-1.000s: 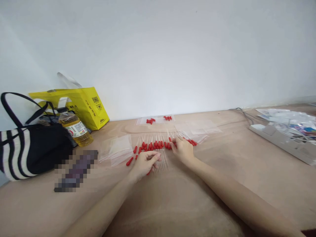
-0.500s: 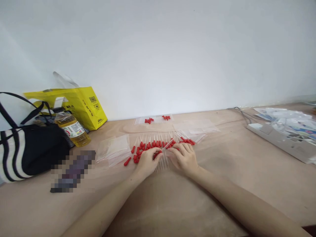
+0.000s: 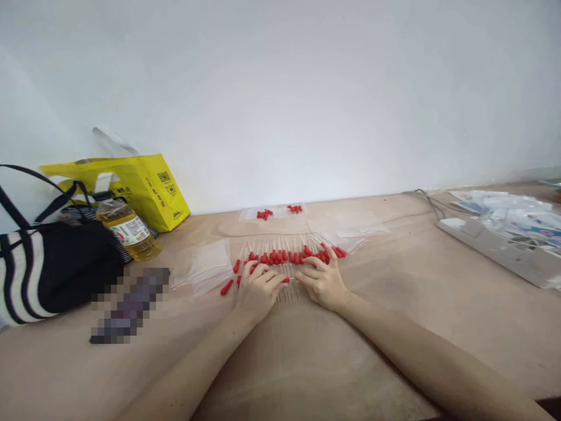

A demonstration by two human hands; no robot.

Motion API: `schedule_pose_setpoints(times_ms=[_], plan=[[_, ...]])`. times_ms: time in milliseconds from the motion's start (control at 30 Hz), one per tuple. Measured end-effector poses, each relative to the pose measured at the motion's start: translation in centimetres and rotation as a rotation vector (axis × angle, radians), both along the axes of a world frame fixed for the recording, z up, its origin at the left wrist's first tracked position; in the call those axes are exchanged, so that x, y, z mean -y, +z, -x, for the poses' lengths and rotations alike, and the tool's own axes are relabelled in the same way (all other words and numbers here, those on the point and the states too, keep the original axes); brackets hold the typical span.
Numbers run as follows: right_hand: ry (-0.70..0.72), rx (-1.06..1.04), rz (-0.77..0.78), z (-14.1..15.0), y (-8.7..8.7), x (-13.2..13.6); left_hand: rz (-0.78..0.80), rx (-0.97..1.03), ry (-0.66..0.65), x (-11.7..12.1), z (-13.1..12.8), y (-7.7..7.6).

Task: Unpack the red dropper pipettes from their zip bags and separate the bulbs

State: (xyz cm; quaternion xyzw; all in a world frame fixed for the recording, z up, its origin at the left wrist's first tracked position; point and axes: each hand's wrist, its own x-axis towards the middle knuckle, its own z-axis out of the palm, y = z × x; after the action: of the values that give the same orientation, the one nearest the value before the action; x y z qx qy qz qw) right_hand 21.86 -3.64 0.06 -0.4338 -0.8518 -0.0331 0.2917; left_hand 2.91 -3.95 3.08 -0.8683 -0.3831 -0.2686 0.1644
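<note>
My left hand [image 3: 259, 290] is closed, pinching a red rubber dropper bulb [image 3: 286, 280] whose end sticks out past its thumb and fingertip. Facing it, my right hand [image 3: 324, 283] is closed on a thin clear dropper tube [image 3: 293, 280] that meets the bulb, mostly covered by the fingers. Beneath and between both hands lie loose clear tubes [image 3: 288, 295] side by side. Just beyond is a row of droppers with red bulbs [image 3: 276, 256], their tips pointing away from me. One more red bulb [image 3: 227, 287] lies left of my left hand.
Clear zip bags [image 3: 204, 263] lie at left, more bags [image 3: 357, 224] at right. Red bulbs on a bag [image 3: 265, 214] are near the wall. An oil bottle [image 3: 131, 228], yellow bag [image 3: 164, 193] and striped bag [image 3: 74, 269] stand left. A white box with packets [image 3: 491, 251] is right.
My right hand has come back from the dropper row with a tube and moved to my left hand. The bulb and tube, apart half a second ago, now meet end to end.
</note>
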Motion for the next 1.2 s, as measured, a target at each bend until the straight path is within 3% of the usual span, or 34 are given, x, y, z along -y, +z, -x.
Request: schedule_pose_setpoints(times_ms=[200, 633, 767, 867, 933, 1000, 1200], plan=[[0.015, -0.049, -0.039, 0.0, -0.8, 0.2, 0.014, -0.065, 0.035, 0.4, 0.3, 0.8], [0.013, 0.008, -0.096, 0.2, -0.5, 0.7, -0.070, -0.088, -0.003, 0.7, 0.6, 0.5], [-0.105, -0.087, -0.114, -1.3, -0.2, 0.2, -0.056, -0.067, 0.082, 0.1, 3.6, 0.7], [-0.309, -0.196, -0.117, -2.5, 0.4, -0.7, -0.053, 0.102, 0.285, -0.2, 7.2, 0.9], [-0.354, -0.212, -0.069, -2.5, 0.7, -1.0, -0.005, 0.213, 0.312, -0.2, 8.8, 1.0], [-0.310, -0.190, 0.043, -2.0, 0.9, -1.1, 0.054, 0.312, 0.305, 0.0, 9.3, 1.0], [-0.207, -0.166, 0.438, 0.5, 0.5, -0.4, 0.354, 0.392, 0.302, -0.1, 8.0, 0.4]])
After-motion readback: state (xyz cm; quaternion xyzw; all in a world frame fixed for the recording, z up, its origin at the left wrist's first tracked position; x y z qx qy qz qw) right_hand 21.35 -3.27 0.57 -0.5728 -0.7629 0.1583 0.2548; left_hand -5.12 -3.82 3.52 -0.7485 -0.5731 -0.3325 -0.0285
